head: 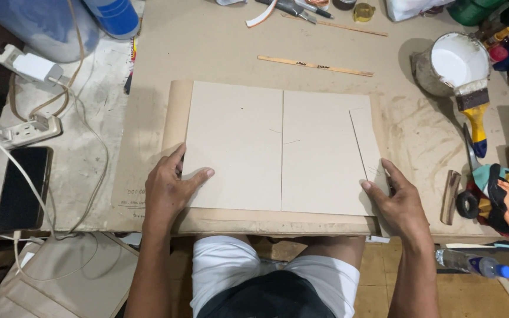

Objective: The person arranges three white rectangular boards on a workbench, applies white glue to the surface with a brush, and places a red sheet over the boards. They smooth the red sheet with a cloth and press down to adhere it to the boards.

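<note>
Two grey cardboard panels lie side by side on a sheet of brown paper at the front of the worktable. My left hand rests flat on the lower left corner of the left panel, thumb on the board and fingers at its edge. My right hand presses on the lower right corner of the right panel, where a narrow strip of board sits along the edge. Neither hand holds anything.
A can of white glue with a yellow-handled brush stands at the right. A thin wooden ruler lies behind the panels. Rags and a tape roll sit at the right edge. A phone, power strip and cables occupy the left.
</note>
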